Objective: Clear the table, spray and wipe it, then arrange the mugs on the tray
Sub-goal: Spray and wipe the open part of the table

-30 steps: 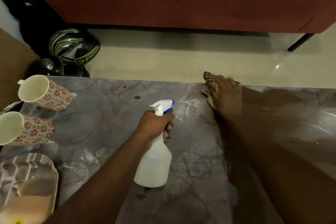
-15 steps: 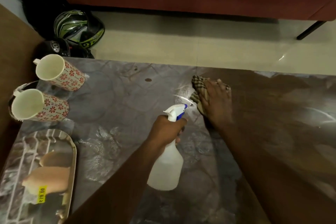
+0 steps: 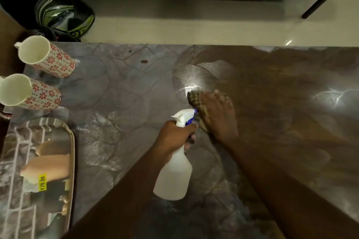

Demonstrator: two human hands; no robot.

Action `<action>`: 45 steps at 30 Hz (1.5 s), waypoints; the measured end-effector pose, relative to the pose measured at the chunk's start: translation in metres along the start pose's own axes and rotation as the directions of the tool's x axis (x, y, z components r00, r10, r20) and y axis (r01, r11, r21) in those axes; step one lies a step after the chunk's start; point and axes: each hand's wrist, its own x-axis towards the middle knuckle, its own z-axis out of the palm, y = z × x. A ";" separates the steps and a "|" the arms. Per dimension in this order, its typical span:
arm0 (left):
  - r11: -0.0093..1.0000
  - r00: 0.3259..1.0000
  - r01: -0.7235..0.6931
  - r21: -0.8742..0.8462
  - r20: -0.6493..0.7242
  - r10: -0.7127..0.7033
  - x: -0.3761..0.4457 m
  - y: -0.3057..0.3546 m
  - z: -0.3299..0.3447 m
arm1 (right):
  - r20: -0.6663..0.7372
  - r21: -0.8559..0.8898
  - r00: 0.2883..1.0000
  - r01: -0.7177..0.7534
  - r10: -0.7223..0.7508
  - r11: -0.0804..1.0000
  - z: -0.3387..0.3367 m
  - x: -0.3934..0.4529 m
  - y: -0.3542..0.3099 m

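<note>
Meanwhile, right hand (image 3: 217, 116) presses flat on cloth (image 3: 195, 99); left hand (image 3: 175, 135) fingers grip spray bottle (image 3: 173, 176).

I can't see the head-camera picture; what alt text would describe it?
A person's right hand wipes a marbled table with a checked cloth while the left hand holds a white spray bottle. Two floral mugs and a tray sit at the left.

Glossy marbled table (image 3: 120, 91), translucent plastic spray bottle (image 3: 174, 178), checked cloth (image 3: 195, 99)
</note>
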 end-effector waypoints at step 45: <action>0.999 0.995 0.000 0.041 -0.101 0.004 -0.176 -0.189 -0.001 | -0.055 -0.045 0.998 0.009 -0.011 0.999 0.012 -0.319 0.019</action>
